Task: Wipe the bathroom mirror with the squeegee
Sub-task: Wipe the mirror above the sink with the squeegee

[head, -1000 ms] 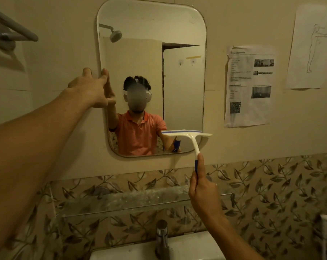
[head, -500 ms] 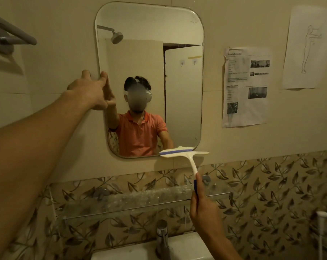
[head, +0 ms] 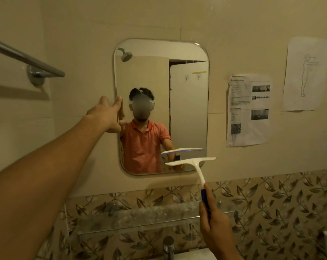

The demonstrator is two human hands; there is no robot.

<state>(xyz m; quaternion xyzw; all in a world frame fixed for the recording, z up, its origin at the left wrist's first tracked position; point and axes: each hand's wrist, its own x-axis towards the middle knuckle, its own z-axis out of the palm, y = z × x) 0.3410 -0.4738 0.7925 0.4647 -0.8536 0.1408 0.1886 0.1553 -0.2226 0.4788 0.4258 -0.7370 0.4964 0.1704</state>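
Hovering by the lower right corner of the mirror, the squeegee shows its white blade level. There's a clear gap between blade and reflection, so I'd call it just off the glass. The right hand grips the blue end of the handle low down, fingers wrapped round it. The left hand is up at the mirror's left edge with fingers extended against it, steadying the mirror rather than clutching it, as far as I can tell.

For a good stroke, the blade should sit flat against the glass along its whole length. It should be drawn in one even pull with the handle angled back, each strip overlapping the last. The steadying hand should keep clear of the blade's path. Below, the glass shelf and the tap sit close, so the stroke should end before the handle knocks the shelf.
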